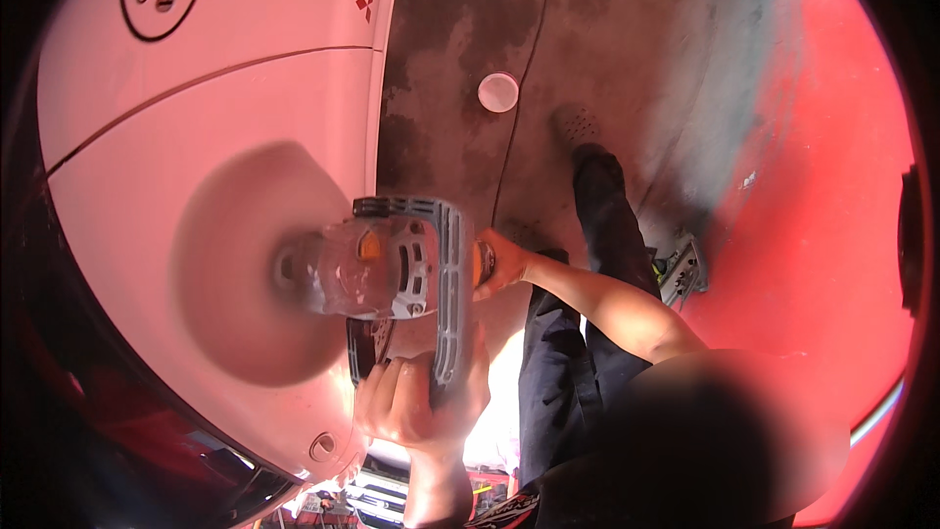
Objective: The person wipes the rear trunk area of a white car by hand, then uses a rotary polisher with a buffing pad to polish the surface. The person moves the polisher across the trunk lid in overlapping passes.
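Note:
My left hand (421,397) is closed round the lower end of the grey loop handle of a power polisher (367,269). My right hand (504,263) grips the rear body of the tool, part of it hidden behind the handle. The polisher lies sideways, its large round pad (250,264) against the pale, pink-lit side panel (294,98) of a car. Blur smears the pad's outline. Just below the pad, a small oval lamp (323,447) sits in the panel.
A door handle with a lock (164,2) lies beyond the panel seam. On the stained floor are a round white lid-like thing (498,92) and a dark cord (530,54). My dark-trousered leg (612,220) stands beside grey equipment (682,269). A bright red surface (832,235) fills the right.

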Tool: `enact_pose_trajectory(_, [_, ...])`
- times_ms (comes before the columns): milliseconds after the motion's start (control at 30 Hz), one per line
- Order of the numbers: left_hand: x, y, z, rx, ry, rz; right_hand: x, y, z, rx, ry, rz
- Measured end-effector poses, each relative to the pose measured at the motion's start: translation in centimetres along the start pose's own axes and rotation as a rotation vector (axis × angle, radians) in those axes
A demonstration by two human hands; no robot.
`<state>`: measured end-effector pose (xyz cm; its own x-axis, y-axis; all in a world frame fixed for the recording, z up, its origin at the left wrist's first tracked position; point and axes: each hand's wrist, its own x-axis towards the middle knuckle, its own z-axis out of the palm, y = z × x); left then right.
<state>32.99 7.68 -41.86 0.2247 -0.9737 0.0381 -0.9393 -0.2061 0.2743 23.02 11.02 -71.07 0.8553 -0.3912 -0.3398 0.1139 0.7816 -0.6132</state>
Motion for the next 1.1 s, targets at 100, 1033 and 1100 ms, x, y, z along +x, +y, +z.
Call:
enact_pose_trajectory(100, [1.6,0.3,1.0,-0.025,0.005,-0.033,0.6,-0.9,-0.7,0.087,0.062,-0.082])
enact_pose_trajectory(1033, [-2.5,-2.7,2.3,0.042,0.029,-0.213,4.6,8.4,-0.7,-0.011,0.169,-0.050])
enact_pose_trajectory(1100, [-3.3,-2.8,2.2,0.050,0.044,-0.166,4.7,7.5,0.3,-0.081,0.208,-0.058])
